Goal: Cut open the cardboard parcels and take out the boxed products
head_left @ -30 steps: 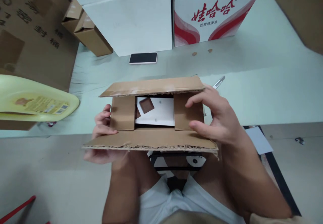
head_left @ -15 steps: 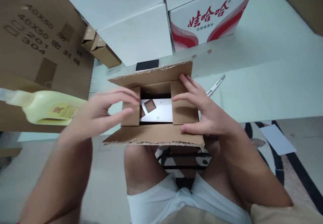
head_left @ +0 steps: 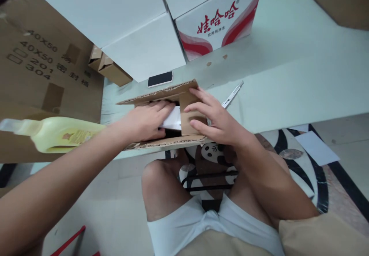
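Far L: big brown carton (head_left: 37,75), dark print on its side, cut off by frame. In front of it, pale yellow bottle (head_left: 66,133) on its side, cap end pointing L; R end hidden behind L forearm. Btm L, red bar (head_left: 69,241), cut off, hard to say what it's part of. Small brown boxes (head_left: 117,74) partly hidden by white box (head_left: 152,48), whose top runs out of frame. Phone (head_left: 160,78) flat on worktop (head_left: 288,75), just in front of that.

Left hand (head_left: 147,120), back up, reaches into open cardboard box (head_left: 186,117) at worktop's near edge; fingers extended, close to each other, thumb apart. It covers L part of white item (head_left: 173,118) inside; can't tell if it's gripping or just pressing. Box's L inner flap hidden too; unclear if box is resting on worktop or held up.

Right hand (head_left: 215,115): fingers & thumb spread over box's R inner flap, top finger at far flap's corner. Behind, white carton w/ red lettering (head_left: 219,25), top cut off, 2 brown scraps (head_left: 209,64) nr its base. Knife (head_left: 233,93) just beyond right hand, lower end hidden. White sheet (head_left: 318,148) on floor. Top R, another carton (head_left: 337,2), mostly out of frame.
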Available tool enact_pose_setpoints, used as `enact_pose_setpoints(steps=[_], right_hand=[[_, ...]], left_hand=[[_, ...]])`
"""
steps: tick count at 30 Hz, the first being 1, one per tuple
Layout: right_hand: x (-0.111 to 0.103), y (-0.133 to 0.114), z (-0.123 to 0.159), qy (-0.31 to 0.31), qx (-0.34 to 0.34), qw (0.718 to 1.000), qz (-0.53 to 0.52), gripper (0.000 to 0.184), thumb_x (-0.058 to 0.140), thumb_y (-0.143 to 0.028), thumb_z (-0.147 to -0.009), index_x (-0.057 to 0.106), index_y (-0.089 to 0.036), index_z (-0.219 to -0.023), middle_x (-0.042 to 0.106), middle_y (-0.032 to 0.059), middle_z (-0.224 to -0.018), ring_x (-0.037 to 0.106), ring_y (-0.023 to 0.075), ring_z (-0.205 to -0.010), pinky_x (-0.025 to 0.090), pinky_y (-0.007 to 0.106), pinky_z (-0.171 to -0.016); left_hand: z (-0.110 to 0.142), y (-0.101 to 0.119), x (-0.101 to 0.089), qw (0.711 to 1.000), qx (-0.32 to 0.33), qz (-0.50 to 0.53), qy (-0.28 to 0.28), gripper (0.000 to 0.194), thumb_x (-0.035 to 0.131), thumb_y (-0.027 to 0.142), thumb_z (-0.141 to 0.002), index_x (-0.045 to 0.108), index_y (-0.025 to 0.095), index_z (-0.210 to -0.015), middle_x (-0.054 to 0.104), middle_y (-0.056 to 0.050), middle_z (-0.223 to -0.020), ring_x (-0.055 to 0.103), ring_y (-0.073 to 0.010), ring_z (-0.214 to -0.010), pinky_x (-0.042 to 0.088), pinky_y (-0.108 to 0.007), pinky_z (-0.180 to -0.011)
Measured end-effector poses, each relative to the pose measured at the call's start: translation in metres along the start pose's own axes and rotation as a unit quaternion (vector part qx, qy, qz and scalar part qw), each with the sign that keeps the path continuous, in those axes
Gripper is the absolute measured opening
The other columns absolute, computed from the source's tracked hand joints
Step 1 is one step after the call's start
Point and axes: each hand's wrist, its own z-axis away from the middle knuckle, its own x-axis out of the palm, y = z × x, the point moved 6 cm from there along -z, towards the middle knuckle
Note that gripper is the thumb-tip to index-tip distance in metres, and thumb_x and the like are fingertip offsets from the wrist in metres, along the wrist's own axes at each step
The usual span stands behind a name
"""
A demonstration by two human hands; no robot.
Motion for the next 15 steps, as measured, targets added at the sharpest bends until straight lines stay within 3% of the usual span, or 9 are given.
enact_pose_setpoints(steps=[4,8,12,15], right_hand=[[-0.002,0.009,0.001,0.037,0.018,0.999,0.014,0.031,0.055,-0.040,-0.098,0.071,-0.023,-0.118,0.049,0.0146,-0.163,0.029,0.0336,-0.162,0.024,0.063,-0.131],[-0.013,0.015,0.000,0.082,0.037,0.996,0.000,0.031,0.046,-0.037,-0.102,0.070,-0.022,-0.114,0.057,0.0146,-0.155,0.040,0.0292,-0.157,0.028,0.057,-0.132],[-0.033,0.029,0.006,0.195,0.084,0.977,-0.015,0.031,0.044,-0.039,-0.103,0.067,-0.024,-0.118,0.059,0.0142,-0.150,0.051,0.0268,-0.148,0.042,0.052,-0.124],[-0.042,0.038,0.011,0.266,0.096,0.959,-0.024,0.029,0.045,-0.042,-0.103,0.063,-0.025,-0.119,0.065,0.0122,-0.140,0.054,0.0264,-0.143,0.045,0.049,-0.120]], left_hand=[[-0.016,-0.003,-0.014,1.000,-0.025,0.009,0.013,0.096,0.066,0.051,-0.080,0.031,0.018,-0.163,0.051,-0.019,-0.160,0.056,-0.0411,-0.141,0.052,-0.048,-0.108],[-0.044,-0.010,-0.028,1.000,-0.022,-0.003,0.011,0.086,0.062,0.058,-0.081,0.047,0.015,-0.154,0.060,-0.019,-0.150,0.060,-0.0395,-0.136,0.050,-0.046,-0.111],[-0.071,-0.015,-0.049,0.999,-0.016,-0.009,0.049,0.085,0.061,0.058,-0.081,0.050,0.015,-0.153,0.060,-0.018,-0.148,0.058,-0.0390,-0.136,0.048,-0.046,-0.112],[-0.078,-0.014,-0.071,0.996,0.002,-0.005,0.094,0.079,0.063,0.055,-0.082,0.053,0.016,-0.150,0.060,-0.017,-0.145,0.058,-0.0373,-0.133,0.047,-0.047,-0.113]])
